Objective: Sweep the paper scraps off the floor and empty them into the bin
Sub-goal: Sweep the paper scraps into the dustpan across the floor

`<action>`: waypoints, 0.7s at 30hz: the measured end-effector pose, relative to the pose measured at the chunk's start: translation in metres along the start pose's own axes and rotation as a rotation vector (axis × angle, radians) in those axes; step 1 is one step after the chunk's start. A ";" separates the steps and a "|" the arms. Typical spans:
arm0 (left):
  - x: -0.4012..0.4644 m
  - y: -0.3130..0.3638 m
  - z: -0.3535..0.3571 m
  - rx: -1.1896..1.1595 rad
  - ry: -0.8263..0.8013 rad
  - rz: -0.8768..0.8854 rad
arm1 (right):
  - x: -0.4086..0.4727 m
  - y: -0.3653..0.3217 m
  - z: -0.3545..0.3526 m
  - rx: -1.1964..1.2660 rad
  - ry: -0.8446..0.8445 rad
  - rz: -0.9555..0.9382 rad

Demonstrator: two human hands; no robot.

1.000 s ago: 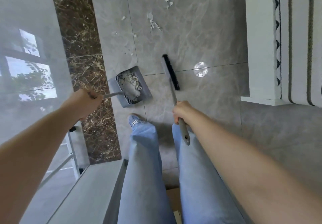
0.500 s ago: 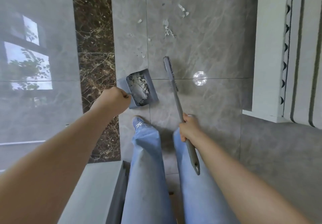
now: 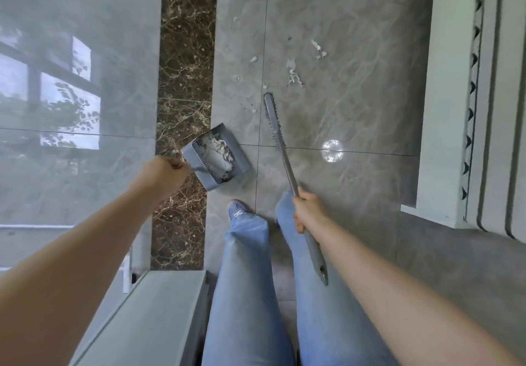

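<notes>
Grey plastic makes up both tools: the brush (image 3: 280,141) is a long, narrow stick whose axis runs from the right hand (image 3: 308,212) up and slightly left across the floor (image 3: 355,109), its toothed-looking head end pointing away from the person toward the loose paper scraps (image 3: 293,74), its flat handle end sticking out behind the fist. The right hand is curled round the handle partway along. The left hand (image 3: 165,176) grips the thin stem of the dustpan (image 3: 217,159), fingers wrapped tight; the pan is a shallow, boxy scoop with a ribbed comb edge, its open mouth facing up and to the right, tilted, holding a crumpled white heap of scraps. More torn white bits lie scattered on the polished grey marble-look tile just beyond the brush tip. A strip of dark brown veined stone (image 3: 185,81) runs alongside on the left. Blue denim legs (image 3: 247,294) stand below.
</notes>
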State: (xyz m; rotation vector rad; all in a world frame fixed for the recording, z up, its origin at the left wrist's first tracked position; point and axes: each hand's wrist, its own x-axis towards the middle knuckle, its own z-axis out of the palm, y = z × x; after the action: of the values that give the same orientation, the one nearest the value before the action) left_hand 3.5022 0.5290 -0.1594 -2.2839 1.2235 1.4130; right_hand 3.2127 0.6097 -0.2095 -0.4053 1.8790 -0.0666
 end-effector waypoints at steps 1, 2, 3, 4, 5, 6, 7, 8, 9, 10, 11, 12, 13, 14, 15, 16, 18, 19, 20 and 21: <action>0.003 -0.002 -0.007 -0.022 0.017 -0.015 | 0.009 -0.016 -0.004 -0.045 -0.008 -0.025; 0.006 -0.004 -0.010 -0.031 0.029 -0.021 | 0.018 -0.030 -0.008 -0.105 -0.002 -0.033; 0.013 -0.006 -0.014 -0.039 0.038 -0.029 | 0.032 -0.047 -0.011 -0.190 0.001 -0.044; 0.019 -0.007 -0.015 -0.046 0.045 -0.030 | 0.043 -0.064 -0.012 -0.299 0.013 -0.052; 0.026 -0.007 -0.017 -0.045 0.054 -0.030 | 0.054 -0.080 -0.013 -0.407 0.017 -0.058; 0.033 -0.006 -0.018 -0.049 0.065 -0.030 | 0.063 -0.096 -0.012 -0.486 0.004 -0.056; 0.042 -0.003 -0.019 -0.044 0.079 -0.032 | 0.070 -0.111 -0.008 -0.523 -0.008 -0.059; 0.048 0.000 -0.021 -0.030 0.082 -0.033 | 0.072 -0.124 -0.004 -0.586 -0.032 -0.060; 0.054 0.004 -0.024 -0.022 0.084 -0.033 | 0.076 -0.132 0.002 -0.623 -0.064 -0.041; 0.059 0.009 -0.029 -0.017 0.088 -0.038 | 0.077 -0.137 0.009 -0.614 -0.117 -0.032; 0.062 0.013 -0.033 -0.015 0.088 -0.047 | 0.076 -0.137 0.016 -0.570 -0.181 -0.031; 0.065 0.018 -0.037 -0.012 0.088 -0.056 | 0.075 -0.135 0.020 -0.486 -0.206 -0.021; 0.066 0.022 -0.040 -0.020 0.084 -0.068 | 0.071 -0.132 0.021 -0.360 -0.203 0.052; 0.067 0.026 -0.040 -0.033 0.083 -0.075 | 0.063 -0.126 0.019 -0.245 -0.186 0.137; 0.067 0.032 -0.040 -0.050 0.080 -0.078 | 0.055 -0.122 0.013 -0.187 -0.198 0.170; 0.066 0.037 -0.038 -0.058 0.071 -0.075 | 0.045 -0.114 0.007 -0.144 -0.239 0.149; 0.067 0.048 -0.034 -0.059 0.061 -0.061 | 0.026 -0.111 -0.004 -0.178 -0.249 0.084; 0.068 0.052 -0.032 -0.049 0.063 -0.059 | 0.020 -0.109 -0.010 -0.251 -0.251 0.017; 0.070 0.056 -0.033 -0.035 0.065 -0.065 | 0.018 -0.111 -0.014 -0.320 -0.247 -0.033; 0.071 0.058 -0.033 -0.027 0.067 -0.069 | 0.023 -0.113 -0.015 -0.367 -0.223 -0.054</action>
State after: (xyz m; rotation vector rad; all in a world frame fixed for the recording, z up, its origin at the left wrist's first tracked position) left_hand 3.4959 0.4350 -0.1857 -2.3849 1.1394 1.3484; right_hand 3.2199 0.4940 -0.1982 -0.6857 1.6579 0.2811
